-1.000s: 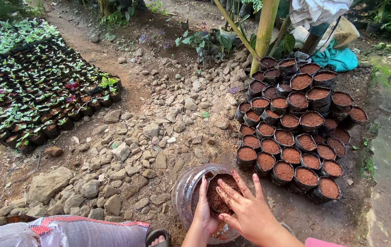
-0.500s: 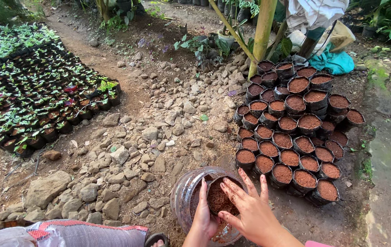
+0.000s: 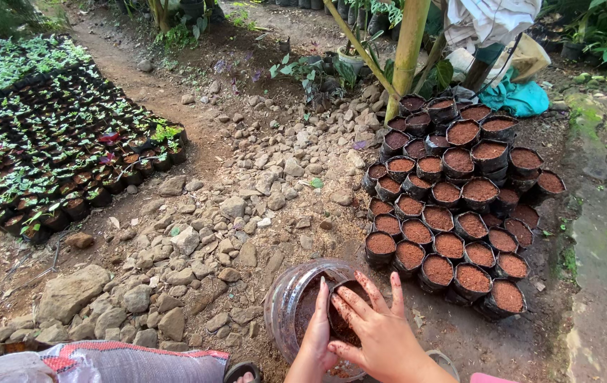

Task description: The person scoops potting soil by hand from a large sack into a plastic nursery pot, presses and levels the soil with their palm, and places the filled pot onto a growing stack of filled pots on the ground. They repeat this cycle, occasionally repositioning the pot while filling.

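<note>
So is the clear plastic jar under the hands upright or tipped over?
Tipped: the clear plastic jar lies on its side, mouth toward the person, brown soil inside. The left hand and right hand press a small black grow bag at its mouth.

To the right, a cluster of black grow bags filled with reddish-brown soil (image 3: 459, 206) stands near a bamboo pole (image 3: 407, 53). Far left lies a bed of green seedlings in black bags (image 3: 55, 135). Loose grey stones (image 3: 246, 206) cover the ground between. A teal cloth (image 3: 520, 99) lies far right.

Filled black pots (image 3: 452, 206) crowd the ground just right of the clear tub (image 3: 296, 305); stony soil (image 3: 197, 234) lies open to its left.
</note>
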Demonstrator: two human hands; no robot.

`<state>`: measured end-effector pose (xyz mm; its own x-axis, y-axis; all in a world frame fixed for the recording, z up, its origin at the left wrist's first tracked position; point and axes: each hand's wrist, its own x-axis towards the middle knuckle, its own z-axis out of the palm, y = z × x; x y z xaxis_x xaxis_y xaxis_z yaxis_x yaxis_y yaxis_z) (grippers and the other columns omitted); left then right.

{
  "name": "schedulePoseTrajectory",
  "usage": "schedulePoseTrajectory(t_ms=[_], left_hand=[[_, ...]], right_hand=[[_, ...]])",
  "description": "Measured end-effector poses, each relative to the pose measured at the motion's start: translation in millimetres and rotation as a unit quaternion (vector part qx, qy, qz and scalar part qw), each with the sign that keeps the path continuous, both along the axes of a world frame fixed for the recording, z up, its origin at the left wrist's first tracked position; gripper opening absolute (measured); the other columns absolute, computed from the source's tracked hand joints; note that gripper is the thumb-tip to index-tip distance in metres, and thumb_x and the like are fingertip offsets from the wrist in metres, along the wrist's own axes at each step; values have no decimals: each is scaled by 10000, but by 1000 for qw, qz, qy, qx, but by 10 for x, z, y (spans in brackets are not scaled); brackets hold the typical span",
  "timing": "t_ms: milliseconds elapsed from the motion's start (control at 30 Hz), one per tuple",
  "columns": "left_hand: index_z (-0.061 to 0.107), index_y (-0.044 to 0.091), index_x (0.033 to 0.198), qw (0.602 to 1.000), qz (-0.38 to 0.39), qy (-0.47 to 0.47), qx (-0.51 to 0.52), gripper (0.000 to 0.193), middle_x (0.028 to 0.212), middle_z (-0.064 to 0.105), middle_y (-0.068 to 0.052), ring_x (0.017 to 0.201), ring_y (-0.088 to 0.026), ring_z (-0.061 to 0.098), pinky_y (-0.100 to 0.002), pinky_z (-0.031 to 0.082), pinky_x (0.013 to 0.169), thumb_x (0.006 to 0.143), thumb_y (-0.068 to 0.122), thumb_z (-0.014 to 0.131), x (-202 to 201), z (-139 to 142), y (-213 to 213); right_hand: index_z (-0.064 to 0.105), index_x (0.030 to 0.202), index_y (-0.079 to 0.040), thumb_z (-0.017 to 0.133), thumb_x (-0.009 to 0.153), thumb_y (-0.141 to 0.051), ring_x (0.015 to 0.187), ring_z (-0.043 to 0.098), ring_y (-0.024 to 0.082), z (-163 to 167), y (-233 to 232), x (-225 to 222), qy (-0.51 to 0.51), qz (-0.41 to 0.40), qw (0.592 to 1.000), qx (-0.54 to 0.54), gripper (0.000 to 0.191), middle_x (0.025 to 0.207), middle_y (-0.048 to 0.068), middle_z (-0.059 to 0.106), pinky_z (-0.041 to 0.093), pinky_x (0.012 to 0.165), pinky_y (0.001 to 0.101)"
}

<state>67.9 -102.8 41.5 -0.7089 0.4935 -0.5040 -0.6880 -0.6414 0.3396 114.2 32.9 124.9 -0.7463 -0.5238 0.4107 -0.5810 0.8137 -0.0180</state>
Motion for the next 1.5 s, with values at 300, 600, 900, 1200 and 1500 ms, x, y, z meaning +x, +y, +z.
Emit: schedulePoseTrajectory(t_ms=[300,600,900,1200,1500], left_hand=[[655,97,1367,999,29,27,4,813,1322,731,-123,1194,-294,695,-472,529,1062,874,726,503,-71,-201,-75],[686,154,1326,999,37,-8,-5,754,1285,746,-92,1176,-291,687,-513,529,1002,861,722,511,-159,-374,-163],[625,148,1411,1000,-19,12,-15,873,1352,711,-129,1208,-308,687,-519,545,1002,835,786,475,-76,-206,-114],[625,129,1429,999,-39,21,0,895,1407,679,-143,1241,-320,669,-508,574,986,846,793,478,-46,-271,-61],[650,150,1369,999,23,-24,10,792,1326,727,-122,1177,-329,700,-527,584,954,855,733,499,-72,-236,-91]], right_hand=[[524,1452,-148,488,915,-754,1531,194,342,-300,-4,86,68,50,996,20,811,1569,37,427,-56,1147,746],[513,1440,-221,471,962,-730,1578,170,308,-307,252,69,75,93,992,43,700,1600,-38,416,-70,1176,733],[520,1466,-179,484,963,-694,1564,164,325,-143,154,40,53,97,993,36,720,1594,-20,418,-67,1172,717],[496,1469,-114,527,938,-667,1554,148,338,-109,64,-10,10,77,997,28,767,1583,9,417,-69,1153,724],[462,1491,-150,485,951,-674,1555,132,334,-29,170,-11,37,30,998,27,753,1596,8,390,-68,1162,689]])
